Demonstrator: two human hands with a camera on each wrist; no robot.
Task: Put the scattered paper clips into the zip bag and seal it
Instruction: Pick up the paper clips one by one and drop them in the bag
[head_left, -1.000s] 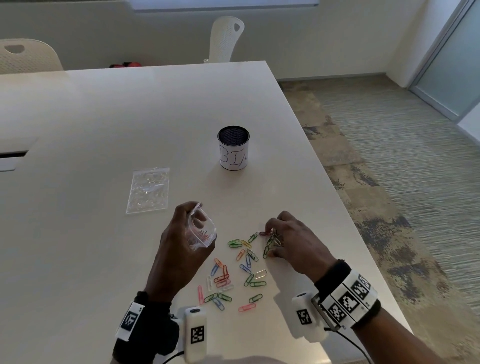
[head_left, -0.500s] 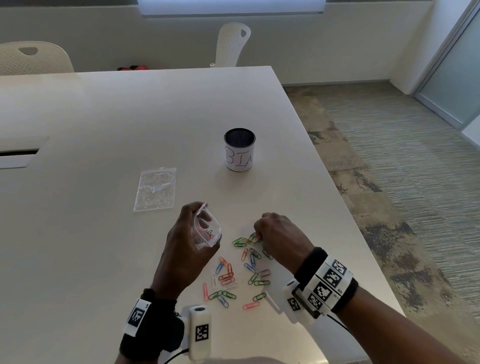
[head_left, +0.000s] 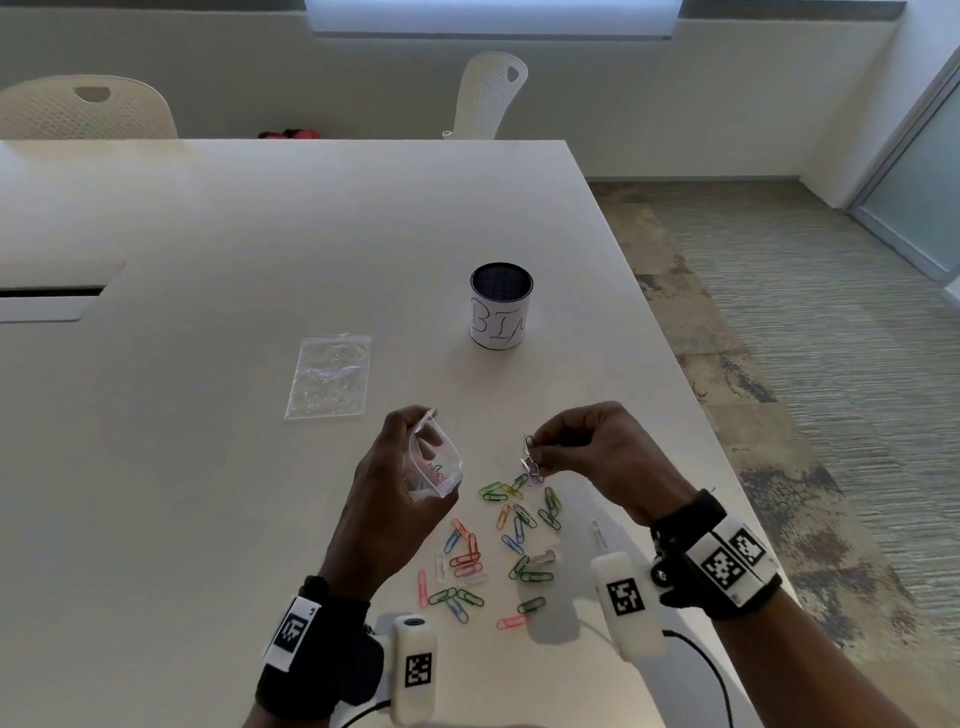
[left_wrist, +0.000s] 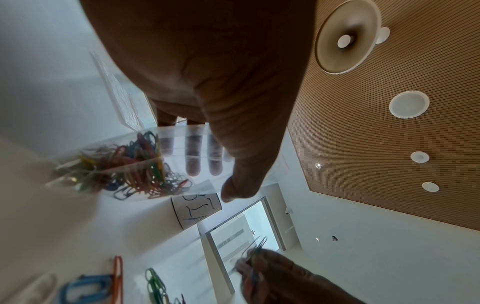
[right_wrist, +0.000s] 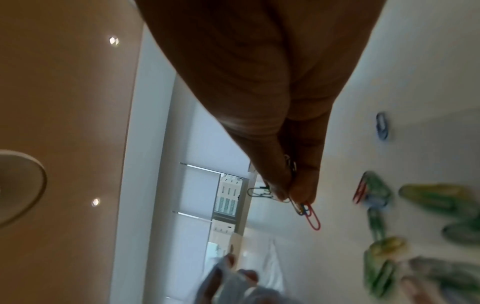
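Right hand (head_left: 613, 457) raised off the desk (head_left: 208, 467), fingers (right_wrist: 302, 185) pinched tight on a small bunch of paper clips (head_left: 531, 460) dangling just below the tips. Wrist cocked up, knuckles toward the far side. Left hand (head_left: 395, 499) up too, fingers (left_wrist: 193, 156) curled behind a clear zip bag (head_left: 434, 462), thumb in front, mouth held open and tilted toward the right hand. Colourful clips already piled in the bag's bottom, seen through the plastic in the left wrist view. Held bunch near the bag's mouth, not touching. Scattered clips (head_left: 483, 556) lying on the desk below and between both hands. Farther out: a second flat bag (head_left: 330, 376), a labelled cup (head_left: 501, 306).
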